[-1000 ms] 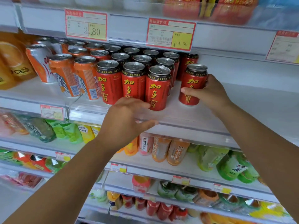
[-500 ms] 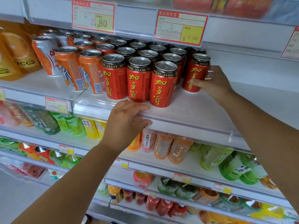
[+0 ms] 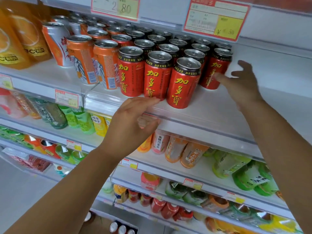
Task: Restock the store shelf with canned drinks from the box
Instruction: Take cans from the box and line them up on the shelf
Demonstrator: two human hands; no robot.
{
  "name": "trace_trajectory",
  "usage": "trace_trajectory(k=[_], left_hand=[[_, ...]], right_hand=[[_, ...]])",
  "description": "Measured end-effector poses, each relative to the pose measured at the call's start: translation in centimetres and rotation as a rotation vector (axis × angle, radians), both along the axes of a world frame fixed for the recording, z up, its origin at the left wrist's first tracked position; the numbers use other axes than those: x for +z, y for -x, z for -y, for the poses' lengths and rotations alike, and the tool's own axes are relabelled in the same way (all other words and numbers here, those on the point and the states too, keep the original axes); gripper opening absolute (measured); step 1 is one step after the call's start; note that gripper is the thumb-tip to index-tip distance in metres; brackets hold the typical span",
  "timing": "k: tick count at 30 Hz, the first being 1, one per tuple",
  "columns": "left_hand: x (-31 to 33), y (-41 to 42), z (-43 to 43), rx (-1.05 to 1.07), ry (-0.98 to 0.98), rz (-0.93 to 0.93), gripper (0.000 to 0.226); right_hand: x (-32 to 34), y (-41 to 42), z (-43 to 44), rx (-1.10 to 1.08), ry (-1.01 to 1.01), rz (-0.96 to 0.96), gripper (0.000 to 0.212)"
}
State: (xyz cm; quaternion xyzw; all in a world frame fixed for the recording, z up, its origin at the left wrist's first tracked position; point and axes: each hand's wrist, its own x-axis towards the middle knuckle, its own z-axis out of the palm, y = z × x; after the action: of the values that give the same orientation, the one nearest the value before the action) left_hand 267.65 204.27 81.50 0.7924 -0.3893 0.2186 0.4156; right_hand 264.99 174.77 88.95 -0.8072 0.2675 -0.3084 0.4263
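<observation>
Hands hold nothing: the right hand (image 3: 243,81) is spread loose, thumb just touching the rightmost red can (image 3: 216,70), upright at the right end of its block on the shelf (image 3: 219,112), likely squaring it. The left hand (image 3: 133,122) rests, fingers straight, on the shelf's near edge, probably for balance.
</observation>
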Motion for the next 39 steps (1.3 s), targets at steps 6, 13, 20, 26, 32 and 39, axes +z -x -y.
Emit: trace_trajectory(k=[6, 13, 20, 26, 32, 39], left_hand=[[-6.3, 1.9, -11.6, 0.231, 0.012, -0.198, 0.028], [-24.7, 4.9, -25.1, 0.689, -0.184, -1.025, 0.029], [-44.6, 10.5, -30.5, 0.790, -0.247, -1.591, 0.043], [-64.4, 12.0, -32.1, 0.792, -0.294, -1.717, 0.041], [-78.7, 11.1, -33.8, 0.750, -0.300, -1.651, 0.041], [-85.1, 10.4, -35.1, 0.735, -0.314, -1.493, 0.040]], right_hand=[[-1.8, 8.0, -9.2, 0.316, -0.104, 0.183, 0.027], [-18.7, 6.7, -25.4, 0.721, -0.311, -0.421, 0.018], [-46.7, 1.6, -33.5, 0.913, -0.149, -1.164, 0.020], [-69.5, -1.8, -39.5, 0.907, -0.014, -1.337, 0.032], [-88.6, -4.1, -45.8, 0.949, -0.049, -1.189, 0.062], [-100.6, -8.4, -51.6, 0.858, 0.093, -0.990, 0.097]])
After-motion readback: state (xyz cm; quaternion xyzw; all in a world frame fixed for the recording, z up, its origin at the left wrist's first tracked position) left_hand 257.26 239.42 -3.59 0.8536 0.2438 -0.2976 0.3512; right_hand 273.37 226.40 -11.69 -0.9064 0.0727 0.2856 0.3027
